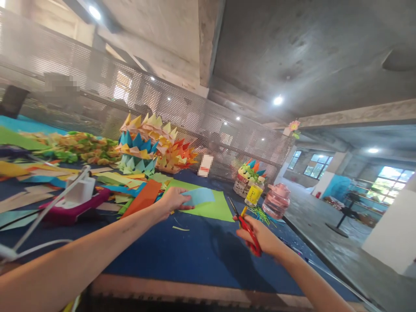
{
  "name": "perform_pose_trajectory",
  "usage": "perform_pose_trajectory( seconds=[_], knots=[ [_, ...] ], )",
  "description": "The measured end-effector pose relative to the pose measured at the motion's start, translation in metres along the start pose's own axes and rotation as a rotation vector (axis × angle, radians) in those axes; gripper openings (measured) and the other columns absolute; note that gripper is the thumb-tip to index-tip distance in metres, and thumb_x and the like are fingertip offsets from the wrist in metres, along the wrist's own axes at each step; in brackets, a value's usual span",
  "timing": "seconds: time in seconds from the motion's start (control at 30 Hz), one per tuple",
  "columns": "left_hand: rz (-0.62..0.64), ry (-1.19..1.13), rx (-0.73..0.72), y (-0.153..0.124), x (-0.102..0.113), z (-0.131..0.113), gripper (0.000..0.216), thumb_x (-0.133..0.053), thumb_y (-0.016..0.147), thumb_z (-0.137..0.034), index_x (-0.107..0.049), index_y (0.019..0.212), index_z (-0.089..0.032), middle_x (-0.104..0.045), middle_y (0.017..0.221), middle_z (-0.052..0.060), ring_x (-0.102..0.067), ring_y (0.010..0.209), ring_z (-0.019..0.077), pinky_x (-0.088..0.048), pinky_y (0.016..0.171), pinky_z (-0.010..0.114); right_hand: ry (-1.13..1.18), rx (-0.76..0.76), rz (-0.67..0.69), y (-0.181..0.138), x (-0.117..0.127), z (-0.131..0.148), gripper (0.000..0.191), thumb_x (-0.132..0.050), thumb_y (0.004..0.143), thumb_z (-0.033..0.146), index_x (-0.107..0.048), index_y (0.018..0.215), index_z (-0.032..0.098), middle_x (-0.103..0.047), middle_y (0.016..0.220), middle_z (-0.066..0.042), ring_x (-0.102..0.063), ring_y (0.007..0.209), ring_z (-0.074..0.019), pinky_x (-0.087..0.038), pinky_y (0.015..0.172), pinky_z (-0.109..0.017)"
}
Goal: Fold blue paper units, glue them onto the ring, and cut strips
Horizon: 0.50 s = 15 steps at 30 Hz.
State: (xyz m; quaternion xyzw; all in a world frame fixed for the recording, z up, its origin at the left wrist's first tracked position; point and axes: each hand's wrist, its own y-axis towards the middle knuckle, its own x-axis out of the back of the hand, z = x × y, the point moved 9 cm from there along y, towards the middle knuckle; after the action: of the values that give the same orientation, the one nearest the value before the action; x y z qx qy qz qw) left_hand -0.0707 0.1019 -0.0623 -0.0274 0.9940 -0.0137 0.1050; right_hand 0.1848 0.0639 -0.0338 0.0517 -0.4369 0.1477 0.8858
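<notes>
My left hand (172,200) pinches a small light blue piece of paper (199,196) above a lime green sheet (216,208) on the dark blue table (195,251). My right hand (263,237) grips red-handled scissors (247,229), blades pointing up and away toward the green sheet, a short way right of the blue paper. A thin paper sliver (180,228) lies on the table between my hands.
Coloured paper strips (130,182) and an orange sheet (143,198) lie left. Folded paper sculptures (149,143) stand behind, a smaller one (248,173) right. A yellow-labelled bottle (254,193), pink jar (276,200), white and magenta device (76,197) sit nearby. A mesh fence (195,117) backs the table.
</notes>
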Motion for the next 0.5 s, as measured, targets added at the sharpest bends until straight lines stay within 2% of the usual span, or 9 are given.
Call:
perform_pose_trajectory(
  seconds=[0.1,0.2,0.37,0.5],
  knots=[
    [0.002,-0.048,-0.003,-0.001,0.001,-0.002,0.005,-0.07,0.071,-0.008,-0.066,0.073,-0.01,-0.072,0.068,0.003,-0.07,0.063,0.0143,-0.057,0.064,0.021,0.189,-0.002,0.108,0.001,-0.021,0.021,0.042,-0.054,0.08,0.037,-0.043,0.117,0.02,-0.058,0.064,0.005,-0.051,0.047,-0.0104,-0.039,0.044,-0.022],
    [0.004,-0.078,-0.011,-0.001,0.002,-0.005,0.01,-0.075,0.066,-0.012,-0.066,0.07,-0.011,-0.072,0.07,0.004,-0.071,0.064,0.0157,-0.058,0.065,0.021,0.314,0.022,0.157,0.011,-0.034,0.042,0.048,-0.059,0.077,0.046,-0.044,0.116,0.021,-0.054,0.057,0.008,-0.05,0.043,-0.0091,-0.036,0.039,-0.019],
    [-0.032,-0.108,-0.031,0.003,0.011,-0.011,0.01,-0.074,0.065,-0.01,-0.065,0.063,-0.011,-0.069,0.061,0.001,-0.069,0.059,0.0136,-0.057,0.065,0.021,0.41,0.07,0.153,0.042,-0.049,0.065,0.042,-0.061,0.076,0.056,-0.048,0.095,0.021,-0.046,0.051,0.011,-0.043,0.035,-0.0061,-0.031,0.033,-0.016],
    [-0.077,-0.128,-0.042,0.007,0.019,-0.016,0.01,-0.07,0.07,-0.007,-0.064,0.063,-0.011,-0.068,0.057,0.0,-0.067,0.055,0.0118,-0.057,0.063,0.022,0.504,0.155,0.137,0.07,-0.061,0.079,0.045,-0.059,0.075,0.064,-0.044,0.086,0.023,-0.042,0.053,0.012,-0.042,0.039,-0.0053,-0.038,0.038,-0.017]
  ],
)
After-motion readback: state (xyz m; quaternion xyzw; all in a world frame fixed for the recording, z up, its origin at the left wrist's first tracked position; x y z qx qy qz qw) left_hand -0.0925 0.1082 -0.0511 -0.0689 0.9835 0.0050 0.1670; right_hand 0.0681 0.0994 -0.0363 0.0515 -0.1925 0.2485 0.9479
